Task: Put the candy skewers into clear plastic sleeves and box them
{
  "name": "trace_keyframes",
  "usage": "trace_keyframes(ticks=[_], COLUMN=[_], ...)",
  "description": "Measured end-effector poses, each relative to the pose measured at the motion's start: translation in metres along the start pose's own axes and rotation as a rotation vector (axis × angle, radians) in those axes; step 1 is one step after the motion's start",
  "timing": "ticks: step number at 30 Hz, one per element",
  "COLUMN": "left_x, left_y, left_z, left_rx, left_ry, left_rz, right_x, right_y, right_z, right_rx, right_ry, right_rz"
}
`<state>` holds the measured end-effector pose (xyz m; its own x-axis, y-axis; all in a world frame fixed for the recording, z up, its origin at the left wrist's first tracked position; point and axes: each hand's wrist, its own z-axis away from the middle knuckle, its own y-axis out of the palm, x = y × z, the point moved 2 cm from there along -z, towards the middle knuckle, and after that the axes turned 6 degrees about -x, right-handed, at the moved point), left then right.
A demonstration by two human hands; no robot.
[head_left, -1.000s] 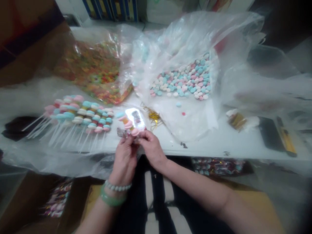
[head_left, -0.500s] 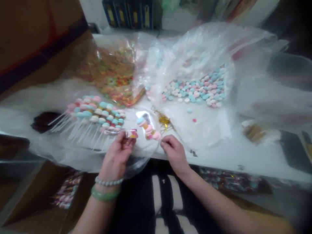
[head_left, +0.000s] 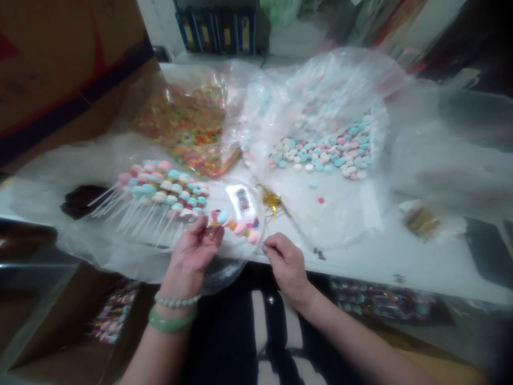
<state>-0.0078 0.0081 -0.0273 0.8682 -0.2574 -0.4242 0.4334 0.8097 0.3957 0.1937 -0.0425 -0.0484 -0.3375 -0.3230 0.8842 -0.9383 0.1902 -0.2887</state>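
My right hand (head_left: 287, 263) is closed in a pinch at the lower end of a marshmallow skewer (head_left: 239, 228), whose stick is barely visible. Pink and blue marshmallows with gummy pieces between them point towards my left hand (head_left: 195, 252). That hand pinches a small clear wrapper with a colourful print (head_left: 215, 216), and the skewer's blue tip meets or overlaps it; whether it is inside I cannot tell. Left of it lies a pile of finished marshmallow skewers (head_left: 164, 187) with white sticks. Just behind the held skewer is a shiny clear packet with a barcode (head_left: 241, 199).
Gold twist ties (head_left: 271, 201) lie mid-table. Behind are a bag of orange-green gummies (head_left: 192, 128) and a large bag of pastel marshmallows (head_left: 320, 149). A cardboard box (head_left: 76, 64) stands back left. Boxes below the table hold wrapped sweets (head_left: 111, 315).
The skewer in my right hand has moved left and its tip now reaches the wrapper at my left fingers. My left hand has hardly moved. The view has shifted slightly.
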Motion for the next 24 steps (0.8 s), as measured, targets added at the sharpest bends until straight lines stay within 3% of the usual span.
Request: trace_keyframes(ticks=[5,11,17,24], left_x=[0.002,-0.004,-0.005,-0.004], left_y=[0.002,0.0,-0.01,-0.012], left_z=[0.001,-0.004,-0.008,-0.009], left_rx=[0.093,0.167,0.084,0.109], left_ry=[0.095,0.35,0.425,0.382], left_rz=[-0.044,-0.055,-0.091,-0.107], right_x=[0.001,0.007,0.007,0.006], right_y=[-0.005,-0.009,-0.007,-0.009], right_z=[0.004,0.004,0.004,0.006], right_rx=[-0.023,-0.057,-0.066,-0.012], right_ry=[-0.302,-0.573,-0.63,-0.613], right_rz=[0.29,0.496,0.53,0.507])
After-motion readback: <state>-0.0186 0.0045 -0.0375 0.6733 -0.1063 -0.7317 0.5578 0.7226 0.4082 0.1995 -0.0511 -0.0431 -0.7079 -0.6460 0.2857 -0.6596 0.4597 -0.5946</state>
